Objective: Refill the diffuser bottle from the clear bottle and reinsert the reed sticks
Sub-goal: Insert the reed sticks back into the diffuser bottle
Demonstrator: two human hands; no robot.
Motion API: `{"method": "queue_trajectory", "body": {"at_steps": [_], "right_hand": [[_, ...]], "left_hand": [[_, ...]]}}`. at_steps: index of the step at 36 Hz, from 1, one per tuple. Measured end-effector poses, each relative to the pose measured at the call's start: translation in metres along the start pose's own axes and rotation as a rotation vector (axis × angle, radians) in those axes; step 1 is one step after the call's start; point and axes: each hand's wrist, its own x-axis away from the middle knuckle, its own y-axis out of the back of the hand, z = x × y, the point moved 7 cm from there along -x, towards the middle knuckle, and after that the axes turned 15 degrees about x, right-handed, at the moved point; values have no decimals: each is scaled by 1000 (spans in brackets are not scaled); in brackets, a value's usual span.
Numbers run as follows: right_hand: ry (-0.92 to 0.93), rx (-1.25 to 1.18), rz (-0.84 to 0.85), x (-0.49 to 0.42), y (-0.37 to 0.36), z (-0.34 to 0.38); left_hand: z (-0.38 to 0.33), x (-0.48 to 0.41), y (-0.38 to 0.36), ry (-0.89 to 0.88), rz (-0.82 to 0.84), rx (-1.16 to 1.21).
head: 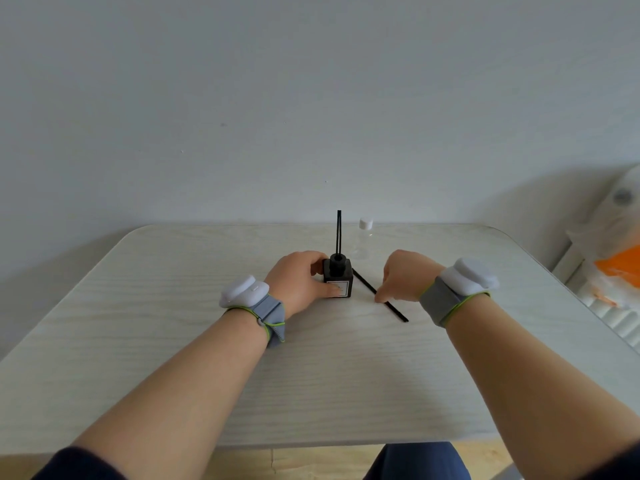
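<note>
A dark square diffuser bottle (338, 282) with a white label stands on the pale wooden table (173, 323). My left hand (298, 282) grips its left side and front. Black reed sticks (339, 233) stand upright in its neck. More black reed sticks (367, 285) lie flat on the table to its right. My right hand (403, 275) presses down on them, fingertips closed around their middle. The clear bottle (364, 242) with a white cap stands behind, close to the table's far edge.
A plain white wall rises behind the table. At the right edge is a white radiator (609, 306) with a white and orange object (620, 247) on it. Both wrists wear grey bands with white devices.
</note>
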Motion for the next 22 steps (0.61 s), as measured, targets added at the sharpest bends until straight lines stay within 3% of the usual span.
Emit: {"method": "queue_trajectory", "body": {"at_steps": [22], "right_hand": [[65, 130, 200, 2, 5, 3]], "left_hand": [[2, -1, -1, -11, -1, 29]]}}
